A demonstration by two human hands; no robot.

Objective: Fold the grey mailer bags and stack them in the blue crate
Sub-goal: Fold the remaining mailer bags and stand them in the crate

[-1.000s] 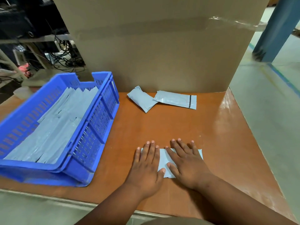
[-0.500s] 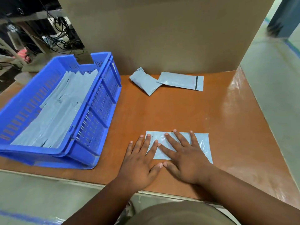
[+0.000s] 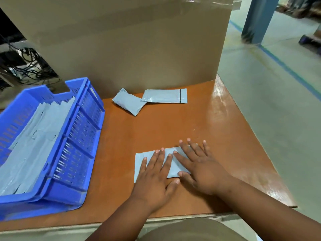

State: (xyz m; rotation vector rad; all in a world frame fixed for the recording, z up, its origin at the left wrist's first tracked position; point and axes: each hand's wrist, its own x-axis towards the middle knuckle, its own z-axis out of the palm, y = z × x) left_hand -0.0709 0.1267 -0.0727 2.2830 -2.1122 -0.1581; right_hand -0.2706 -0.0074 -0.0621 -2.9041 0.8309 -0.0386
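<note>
A folded grey mailer bag [image 3: 141,160] lies flat on the brown table near the front edge. My left hand [image 3: 156,178] presses on its left part with straight, spread fingers. My right hand [image 3: 199,169] lies flat over its right part, fingers straight, thumb at the near edge. The blue crate [image 3: 81,134] stands at the left and holds several grey mailer bags [image 3: 34,141] laid in overlapping rows. Two more grey mailers rest at the back of the table: a folded one [image 3: 129,102] and a flat one with a black strip [image 3: 165,96], overlapping slightly.
A tall cardboard box [image 3: 130,42] walls off the back of the brown table [image 3: 173,126]. The table's right edge drops to a grey floor with blue lines. A blue pillar [image 3: 257,18] stands far right. Cables and a rack sit behind the crate at the left.
Both hands have shifted across the mailer while staying flat on it. The mailer now shows more at its left end and less at its right. The view has also moved.
</note>
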